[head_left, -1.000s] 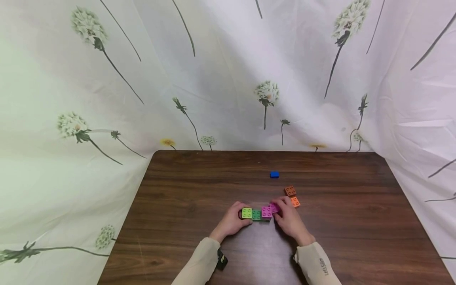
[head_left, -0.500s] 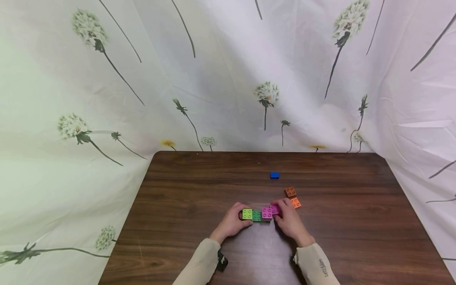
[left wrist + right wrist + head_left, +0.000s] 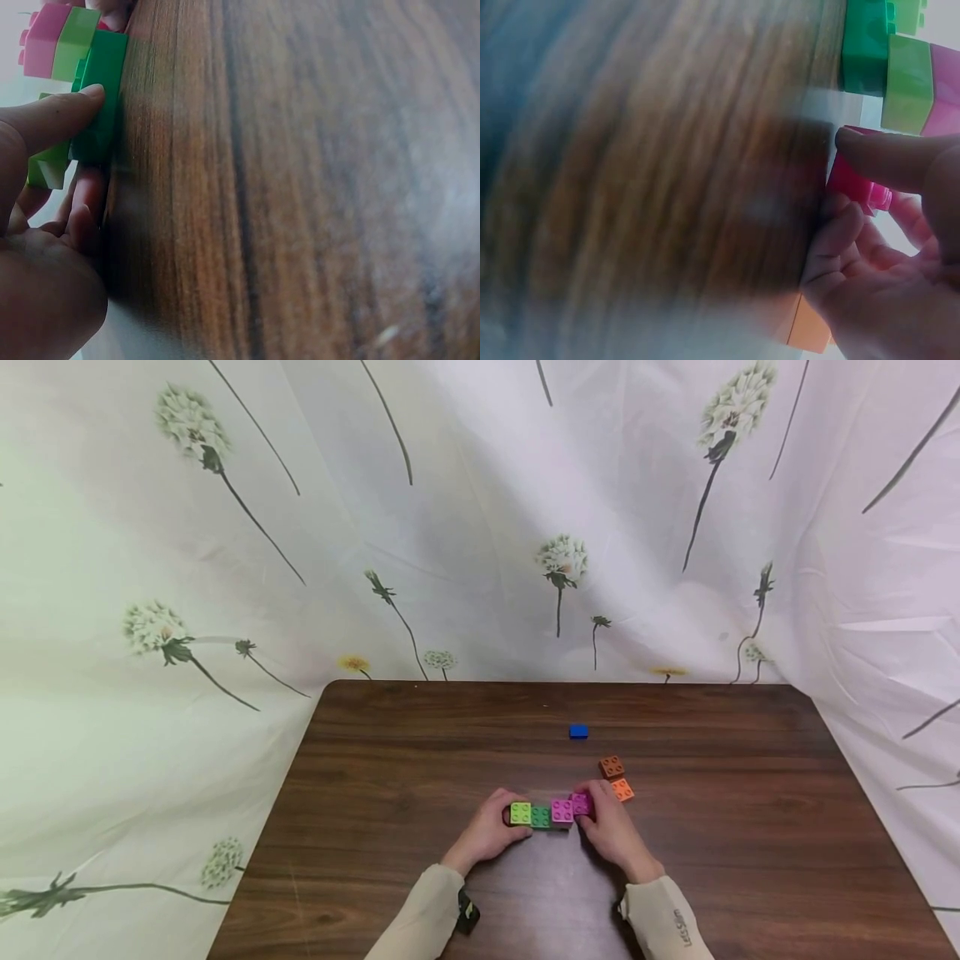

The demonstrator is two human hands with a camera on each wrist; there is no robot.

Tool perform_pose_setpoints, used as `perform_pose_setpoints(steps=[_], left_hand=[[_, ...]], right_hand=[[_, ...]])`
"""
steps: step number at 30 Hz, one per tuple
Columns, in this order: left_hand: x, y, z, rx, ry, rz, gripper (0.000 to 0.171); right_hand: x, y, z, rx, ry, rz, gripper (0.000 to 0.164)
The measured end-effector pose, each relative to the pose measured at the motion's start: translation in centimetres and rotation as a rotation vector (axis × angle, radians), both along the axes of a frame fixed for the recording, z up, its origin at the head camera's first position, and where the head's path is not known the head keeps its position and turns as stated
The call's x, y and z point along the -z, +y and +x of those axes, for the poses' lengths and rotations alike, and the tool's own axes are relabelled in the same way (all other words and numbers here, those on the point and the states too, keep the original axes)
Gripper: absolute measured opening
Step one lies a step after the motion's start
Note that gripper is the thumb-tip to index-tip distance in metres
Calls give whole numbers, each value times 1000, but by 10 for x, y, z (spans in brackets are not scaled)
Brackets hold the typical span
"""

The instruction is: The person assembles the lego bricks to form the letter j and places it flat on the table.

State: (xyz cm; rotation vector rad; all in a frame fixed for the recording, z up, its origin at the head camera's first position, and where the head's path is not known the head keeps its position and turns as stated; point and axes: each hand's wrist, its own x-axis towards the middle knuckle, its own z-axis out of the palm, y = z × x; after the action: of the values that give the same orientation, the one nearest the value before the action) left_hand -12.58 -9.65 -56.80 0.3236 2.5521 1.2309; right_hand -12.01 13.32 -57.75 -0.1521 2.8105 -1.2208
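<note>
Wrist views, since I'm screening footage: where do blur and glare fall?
Left wrist: tabletop soft toward the right, with pale glare near the right edge; green brick clearer. Right wrist: tabletop blurred at left, milky haze along the bottom.

Flowered backdrop (image 3: 480,518), perhaps cloth, behind table (image 3: 720,827)

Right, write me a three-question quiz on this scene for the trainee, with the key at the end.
1. Which brick lies farthest back on the table?
2. True or false: a light green brick sits between the pink brick and the dark green brick.
3. Fill in the blank: the lower, magenta brick is pinched by the ____ hand.

Key:
1. The blue brick.
2. True; both wrist views show the three layers.
3. Right; the thumb and fingers of the right hand close on it.
</note>
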Motion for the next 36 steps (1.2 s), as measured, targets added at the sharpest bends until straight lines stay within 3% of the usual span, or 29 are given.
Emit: perform_pose_setpoints(steps=[10, 21, 32, 36], left_hand=[[0, -1, 0, 3, 2, -1, 36], [-1, 0, 0, 5, -8, -4, 35], [-1, -1, 1, 4, -2, 0, 36], [-1, -1, 0, 5, 6, -2, 36]], right_hand=[[-2, 7, -1, -30, 21, -63, 32], [-9, 17, 1, 13, -158, -287, 40], [-20, 13, 7, 11, -137, -399, 43], [-26, 11, 8, -3, -111, -385, 43]])
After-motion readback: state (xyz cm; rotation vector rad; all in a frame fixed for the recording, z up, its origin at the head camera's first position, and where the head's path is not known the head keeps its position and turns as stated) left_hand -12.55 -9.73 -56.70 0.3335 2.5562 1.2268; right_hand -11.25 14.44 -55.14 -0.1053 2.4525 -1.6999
